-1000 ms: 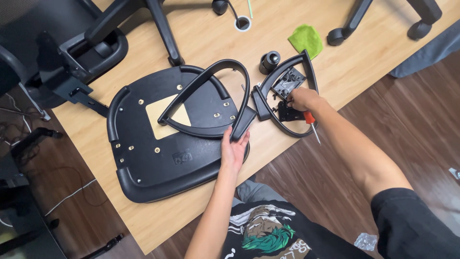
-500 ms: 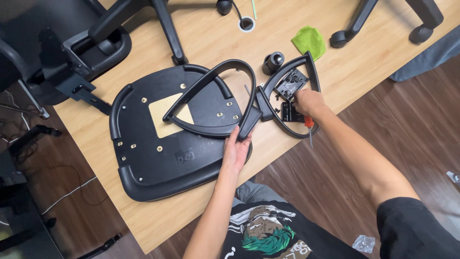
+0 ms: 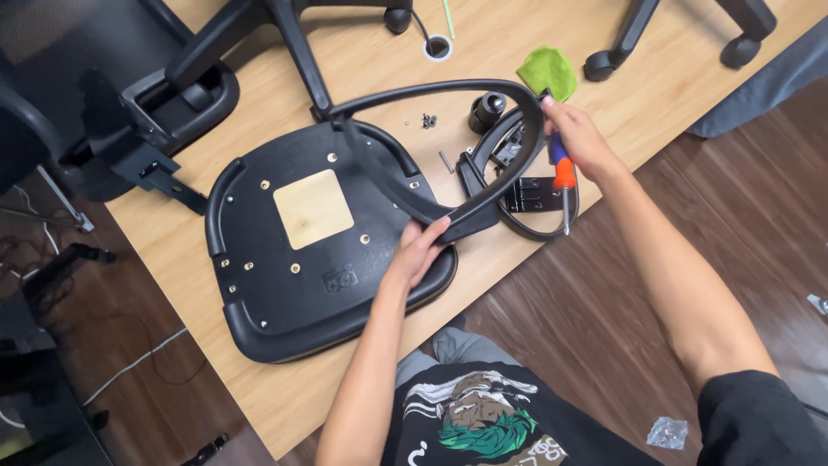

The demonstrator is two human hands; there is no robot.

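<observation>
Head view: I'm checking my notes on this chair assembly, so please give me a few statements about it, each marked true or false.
1. The left hand grips the looped black armrest. True.
2. The right hand holds a hammer. False: it holds an orange-and-blue screwdriver.
3. The seat pan lies underside up on the wooden table. True.
4. The green cloth covers the seat pan. False: it lies apart on the table, near the right hand.
</observation>
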